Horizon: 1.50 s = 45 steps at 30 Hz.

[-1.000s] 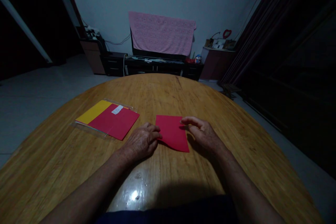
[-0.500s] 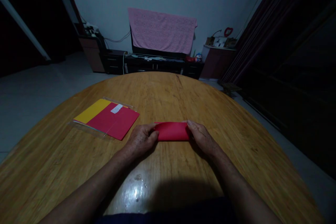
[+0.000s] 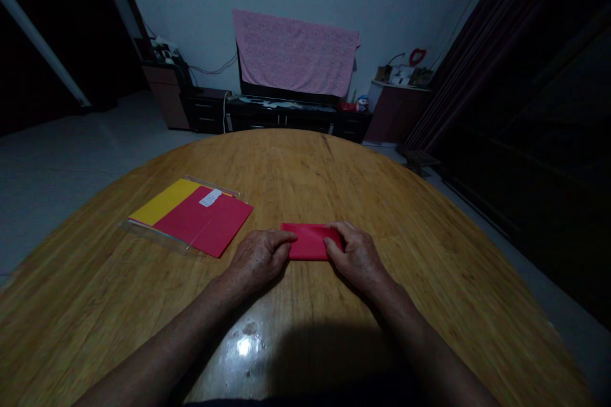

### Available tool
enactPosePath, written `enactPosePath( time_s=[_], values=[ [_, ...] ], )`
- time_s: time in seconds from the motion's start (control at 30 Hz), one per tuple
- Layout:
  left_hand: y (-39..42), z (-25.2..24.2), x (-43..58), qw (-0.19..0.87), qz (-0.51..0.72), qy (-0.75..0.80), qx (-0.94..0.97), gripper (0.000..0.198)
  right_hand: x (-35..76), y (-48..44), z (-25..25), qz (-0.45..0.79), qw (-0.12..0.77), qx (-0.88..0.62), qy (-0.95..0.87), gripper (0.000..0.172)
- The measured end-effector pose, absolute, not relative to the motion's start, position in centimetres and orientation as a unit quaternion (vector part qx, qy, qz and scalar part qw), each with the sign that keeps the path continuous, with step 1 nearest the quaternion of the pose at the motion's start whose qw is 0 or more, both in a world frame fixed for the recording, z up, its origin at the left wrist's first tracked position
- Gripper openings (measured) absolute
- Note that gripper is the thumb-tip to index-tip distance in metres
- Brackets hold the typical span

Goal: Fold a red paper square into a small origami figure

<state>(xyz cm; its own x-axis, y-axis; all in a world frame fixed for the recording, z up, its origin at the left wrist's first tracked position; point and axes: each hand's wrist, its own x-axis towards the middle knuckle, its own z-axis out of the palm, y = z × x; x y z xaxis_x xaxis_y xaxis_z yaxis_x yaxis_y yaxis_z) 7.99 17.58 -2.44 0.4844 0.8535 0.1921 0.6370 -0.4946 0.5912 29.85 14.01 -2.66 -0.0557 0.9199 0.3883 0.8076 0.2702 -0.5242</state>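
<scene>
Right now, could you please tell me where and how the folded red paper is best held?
Probably by its two short ends, coming from left and right, where the left hand and right hand touch it. The folded red paper lies nearly flat, wider than deep.

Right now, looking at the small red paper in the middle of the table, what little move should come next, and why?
Probably press along the near edge of the red paper: it looks folded there, and the left grip and right grip rest at its two ends.
</scene>
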Motion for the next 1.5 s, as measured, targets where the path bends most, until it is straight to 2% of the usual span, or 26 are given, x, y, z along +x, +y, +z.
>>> enactPosePath(
  time_s=[0.2, 0.6, 0.73, 0.83, 1.0, 1.13, 1.5],
  values=[
    [17.5, -2.6, 7.9, 0.173, 0.198, 0.433, 0.862, 0.032, 30.0, 14.0, -2.8, 0.077, 0.289, -0.591, -0.749, 0.025],
    [16.9, -2.0, 8.4, 0.135, 0.194, 0.457, 0.857, 0.032, 29.5, 14.2, -2.5, 0.052, 0.245, -0.624, -0.74, 0.02],
    [16.2, -1.2, 8.6, 0.029, 0.176, 0.522, 0.834, 0.036, 29.4, 14.3, -2.4, 0.042, 0.247, -0.626, -0.739, 0.018],
    [15.4, -0.9, 9.3, -0.028, 0.22, 0.481, 0.848, 0.033, 29.3, 14.3, -2.5, 0.036, 0.242, -0.63, -0.737, 0.018],
    [13.4, -2.3, 11.3, 0.02, 0.171, 0.372, 0.912, 0.038, 29.2, 14.5, -2.3, 0.031, 0.233, -0.642, -0.73, 0.018],
    [12.6, -3.5, 12.2, 0.037, 0.127, 0.39, 0.911, 0.053, 29.1, 14.5, -2.2, 0.035, 0.224, -0.647, -0.728, 0.019],
    [12.7, -3.8, 12.0, 0.053, 0.123, 0.417, 0.899, 0.056, 29.2, 14.6, -2.4, 0.021, 0.228, -0.655, -0.72, 0.019]
  ],
)
